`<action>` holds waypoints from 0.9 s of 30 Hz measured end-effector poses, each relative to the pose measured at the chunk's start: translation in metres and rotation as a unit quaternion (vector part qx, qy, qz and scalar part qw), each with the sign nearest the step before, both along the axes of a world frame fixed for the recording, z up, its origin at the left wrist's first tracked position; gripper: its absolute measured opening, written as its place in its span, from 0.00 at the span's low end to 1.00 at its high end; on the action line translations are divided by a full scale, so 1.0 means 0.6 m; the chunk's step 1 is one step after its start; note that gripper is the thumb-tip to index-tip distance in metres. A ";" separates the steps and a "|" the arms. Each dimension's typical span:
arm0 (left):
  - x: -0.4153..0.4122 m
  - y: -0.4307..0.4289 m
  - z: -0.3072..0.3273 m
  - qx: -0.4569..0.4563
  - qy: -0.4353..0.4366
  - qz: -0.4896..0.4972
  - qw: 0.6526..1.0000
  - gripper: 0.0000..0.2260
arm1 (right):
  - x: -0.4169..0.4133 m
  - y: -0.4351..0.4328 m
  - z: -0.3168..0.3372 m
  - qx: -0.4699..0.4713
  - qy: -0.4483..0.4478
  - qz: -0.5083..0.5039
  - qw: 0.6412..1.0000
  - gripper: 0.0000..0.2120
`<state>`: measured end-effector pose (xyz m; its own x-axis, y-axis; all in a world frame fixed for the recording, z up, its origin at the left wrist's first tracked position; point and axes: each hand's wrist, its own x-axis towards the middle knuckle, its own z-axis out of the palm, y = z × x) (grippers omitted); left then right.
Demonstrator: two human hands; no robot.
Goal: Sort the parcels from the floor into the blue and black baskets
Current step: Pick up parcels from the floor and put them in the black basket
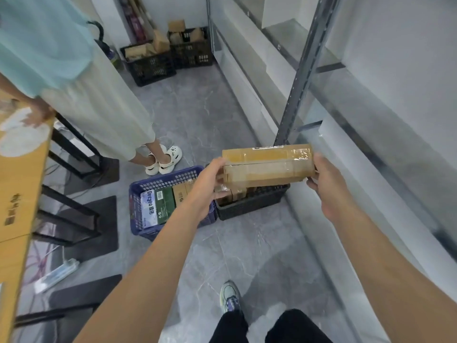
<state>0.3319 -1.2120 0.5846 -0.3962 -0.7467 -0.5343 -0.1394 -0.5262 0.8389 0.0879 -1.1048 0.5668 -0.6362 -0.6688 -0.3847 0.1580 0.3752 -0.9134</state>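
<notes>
I hold a long brown cardboard parcel (268, 165), wrapped in clear tape, level above the black basket (252, 204). My left hand (210, 179) grips its left end and my right hand (326, 179) grips its right end. The black basket on the floor holds several small brown boxes, partly hidden by the parcel. Touching its left side stands the blue basket (138, 201), which holds a white and green printed box and a brown box.
A person in a light skirt and white sandals (163, 159) stands just behind the blue basket. A wooden table (22, 194) with black legs lines the left. Metal shelving (296, 95) runs along the right. Two more black crates (168, 58) with parcels stand at the far wall.
</notes>
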 end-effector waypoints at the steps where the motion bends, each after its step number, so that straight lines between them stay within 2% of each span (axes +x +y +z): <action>1: -0.001 -0.018 -0.007 0.006 -0.006 -0.001 1.000 0.13 | -0.001 -0.017 -0.006 0.005 0.002 0.000 1.000 0.23; 4: -0.004 -0.066 -0.036 0.020 -0.022 0.002 1.000 0.14 | -0.007 -0.067 -0.027 0.017 0.004 0.000 1.000 0.21; 8: -0.019 -0.124 -0.083 0.045 -0.046 0.002 0.998 0.20 | -0.028 -0.134 -0.070 0.042 -0.012 0.021 0.999 0.21; 14: -0.073 -0.207 -0.148 0.082 -0.080 0.027 0.993 0.15 | -0.090 -0.245 -0.171 0.092 -0.037 0.059 0.993 0.30; 17: -0.108 -0.256 -0.192 0.100 -0.094 0.040 0.990 0.13 | -0.130 -0.299 -0.226 0.111 -0.056 0.074 0.990 0.28; 21: -0.154 -0.310 -0.260 0.134 -0.118 0.071 0.981 0.20 | -0.176 -0.359 -0.297 0.145 -0.072 0.118 0.980 0.28; 23: -0.172 -0.331 -0.302 0.149 -0.135 0.079 0.976 0.23 | -0.197 -0.386 -0.333 0.156 -0.073 0.130 0.976 0.24; 27: -0.195 -0.359 -0.388 0.179 -0.150 0.102 0.967 0.16 | -0.220 -0.421 -0.410 0.192 -0.072 0.162 0.965 0.15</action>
<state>0.2148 -1.4272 0.3518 -0.0469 -0.5384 -0.8414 -0.2112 -0.8180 0.5351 -0.0444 -1.3577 0.3210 -0.3378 -0.6142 -0.7132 0.0907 0.7330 -0.6742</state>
